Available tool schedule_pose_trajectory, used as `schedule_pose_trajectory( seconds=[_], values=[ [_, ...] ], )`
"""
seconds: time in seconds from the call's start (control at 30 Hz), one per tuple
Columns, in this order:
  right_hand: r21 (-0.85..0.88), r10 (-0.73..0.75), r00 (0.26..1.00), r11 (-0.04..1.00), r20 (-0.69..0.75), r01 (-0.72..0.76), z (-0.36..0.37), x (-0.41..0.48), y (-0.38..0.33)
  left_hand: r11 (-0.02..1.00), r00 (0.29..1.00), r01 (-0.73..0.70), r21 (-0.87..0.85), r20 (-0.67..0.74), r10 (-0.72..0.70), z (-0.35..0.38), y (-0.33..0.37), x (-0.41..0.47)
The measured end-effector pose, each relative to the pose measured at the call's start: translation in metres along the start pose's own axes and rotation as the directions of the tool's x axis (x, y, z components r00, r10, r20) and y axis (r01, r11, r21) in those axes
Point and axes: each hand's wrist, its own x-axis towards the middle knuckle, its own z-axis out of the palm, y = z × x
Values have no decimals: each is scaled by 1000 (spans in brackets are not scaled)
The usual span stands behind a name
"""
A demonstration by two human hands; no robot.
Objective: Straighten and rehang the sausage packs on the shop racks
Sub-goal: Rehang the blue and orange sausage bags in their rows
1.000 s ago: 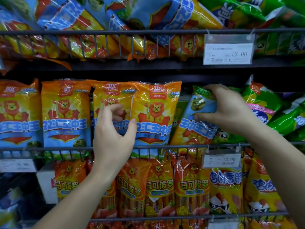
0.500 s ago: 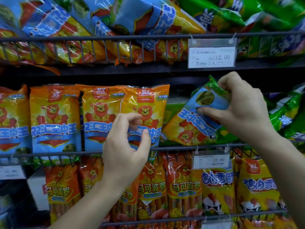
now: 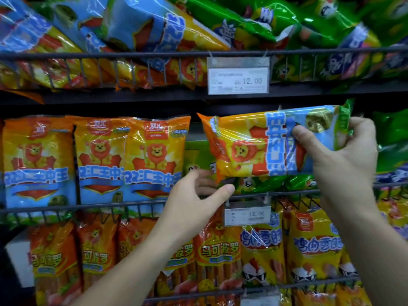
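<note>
Lying sideways, sausage pack (image 3: 242,149), right hand (image 3: 346,164) grip on blue end

Shop — wire racks (image 3: 154,54), price tags (image 3: 238,79), sausage packs (image 3: 99,160).

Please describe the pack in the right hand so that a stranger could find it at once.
At the middle rack, right of the upright lion packs, the right hand grips one orange-and-blue lion pack. It alone lies sideways, in front of green packs.

head camera faces the shop racks (image 3: 154,204) close up, straight on.
</note>
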Motion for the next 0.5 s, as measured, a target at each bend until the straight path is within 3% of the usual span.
schedule_pose_trajectory(
  seconds=[0.07, 0.13, 0.27, 0.4, 0.5],
  values=[
    [71, -55, 993, 996, -102, 62, 13, -28, -25, 990, 1000, 14, -139, -2, -14, 12, 10, 1],
    [168, -93, 992, 980, -81, 106, 14, -52, -32, 952, 998, 32, -303, -33, -44, 22, 17, 2],
    [268, 14, 998, 963, -60, 3, 13, -45, -27, 877, 993, 21, -481, -93, -75, 34, 24, 0],
    [194, 30, 999, 981, -16, -26, 3, -43, -21, 749, 989, -13, -662, -120, -88, 41, 30, 1],
    [45, 8, 998, 999, 59, -11, -4, -39, -15, 649, 977, -63, -758, -180, -115, 42, 32, 7]
  ],
)
